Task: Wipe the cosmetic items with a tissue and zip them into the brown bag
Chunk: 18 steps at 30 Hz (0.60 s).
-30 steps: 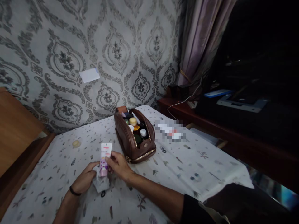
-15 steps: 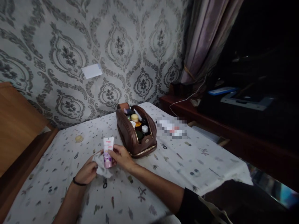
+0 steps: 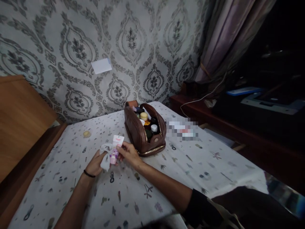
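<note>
A white cloth (image 3: 105, 159) is gripped by my left hand (image 3: 94, 164), which has a dark band at the wrist. My right hand (image 3: 130, 154) pinches a white and pink tube (image 3: 115, 151) with purple print, its flat end up and tilted to the right. The cloth touches the tube's left side. Just behind my right hand stands an unzipped brown bag (image 3: 140, 136), holding several jars and bottles, among them a jar with a yellowish lid (image 3: 143, 116) and a white cap (image 3: 154, 128).
A small yellowish round container (image 3: 86, 134) lies at the back left of the patterned tablecloth (image 3: 124, 197). Right of the bag is a blurred-out item (image 3: 182, 128). A dark red desk (image 3: 190, 103) with a cable runs along the right; a wooden panel (image 3: 21, 117) stands left.
The view has shifted, so the bag and table appear further right. The tube has tilted to the right, and the cloth now lies against its left side, higher up.
</note>
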Motion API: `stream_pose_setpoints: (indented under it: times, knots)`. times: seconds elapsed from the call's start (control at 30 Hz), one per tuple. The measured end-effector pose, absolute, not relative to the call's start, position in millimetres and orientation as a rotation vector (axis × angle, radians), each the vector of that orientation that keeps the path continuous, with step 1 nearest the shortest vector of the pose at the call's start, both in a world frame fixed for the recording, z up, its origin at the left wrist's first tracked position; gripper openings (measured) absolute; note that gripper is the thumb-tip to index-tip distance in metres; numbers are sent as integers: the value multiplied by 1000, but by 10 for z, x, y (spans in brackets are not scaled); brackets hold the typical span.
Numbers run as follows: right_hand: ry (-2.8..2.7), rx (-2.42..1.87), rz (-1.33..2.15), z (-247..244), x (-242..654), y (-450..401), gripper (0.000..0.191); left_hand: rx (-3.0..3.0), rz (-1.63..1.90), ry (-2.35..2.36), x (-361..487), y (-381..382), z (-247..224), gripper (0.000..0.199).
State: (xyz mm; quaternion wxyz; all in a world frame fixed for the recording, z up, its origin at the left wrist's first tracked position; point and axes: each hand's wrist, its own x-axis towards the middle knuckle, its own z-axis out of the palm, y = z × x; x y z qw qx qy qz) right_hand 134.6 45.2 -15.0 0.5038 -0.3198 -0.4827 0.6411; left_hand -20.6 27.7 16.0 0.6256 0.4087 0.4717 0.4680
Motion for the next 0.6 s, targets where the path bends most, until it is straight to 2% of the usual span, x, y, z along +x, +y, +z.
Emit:
stream_pose_setpoints:
  times: [0.3, 0.47, 0.6]
  knots:
    - [-1024, -688, 1648, -97, 1356, 435, 49, 946, 1130, 975, -312, 304, 78, 43]
    - [-990, -747, 1553, -126, 1360, 469, 55, 980, 1086, 971, -283, 290, 94, 78]
    - [-1088, -804, 1481, -140, 1360, 464, 48, 999, 1081, 987, -251, 277, 126, 90]
